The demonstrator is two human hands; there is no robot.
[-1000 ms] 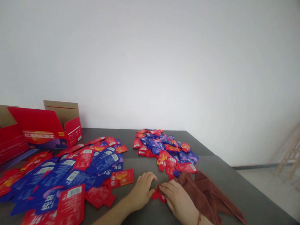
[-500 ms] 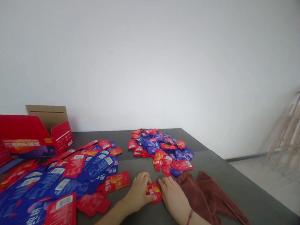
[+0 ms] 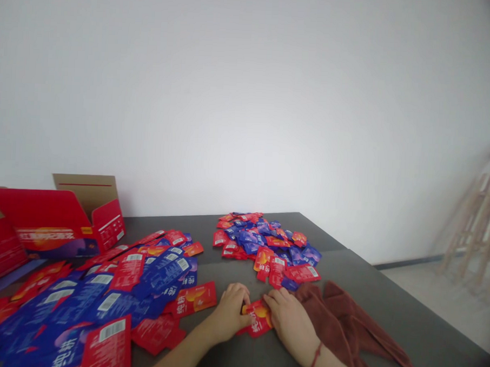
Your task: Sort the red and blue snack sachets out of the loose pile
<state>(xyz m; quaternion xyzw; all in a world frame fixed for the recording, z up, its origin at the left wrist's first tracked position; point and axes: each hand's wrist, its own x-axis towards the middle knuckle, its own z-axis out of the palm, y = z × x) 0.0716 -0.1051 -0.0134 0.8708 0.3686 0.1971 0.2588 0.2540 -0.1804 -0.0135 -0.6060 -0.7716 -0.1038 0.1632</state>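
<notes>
A red sachet (image 3: 260, 317) with orange fruit print and white lettering lies on the dark table between my hands. My left hand (image 3: 232, 311) pinches its left edge, thumb and fingers bent around it. A bit of red shows under that thumb; I cannot tell whether it is the same sachet. At the sachet's right edge, my right hand (image 3: 290, 322) grips with bent fingers, their tips pressed down; its thumb is hidden. A red cord circles the right wrist. Touching or just beside the right hand is a crumpled brown cloth (image 3: 340, 323).
A large heap of red and blue sachets (image 3: 113, 302) spreads over the left side. A second pile of sachets (image 3: 262, 241) lies further back. Behind the large heap stands an open red carton (image 3: 52, 213). A wooden rack (image 3: 477, 215) leans at the wall, far right.
The left thumb has drawn back from across the sachet toward its left edge, so more of the print shows. The whole view has shifted slightly.
</notes>
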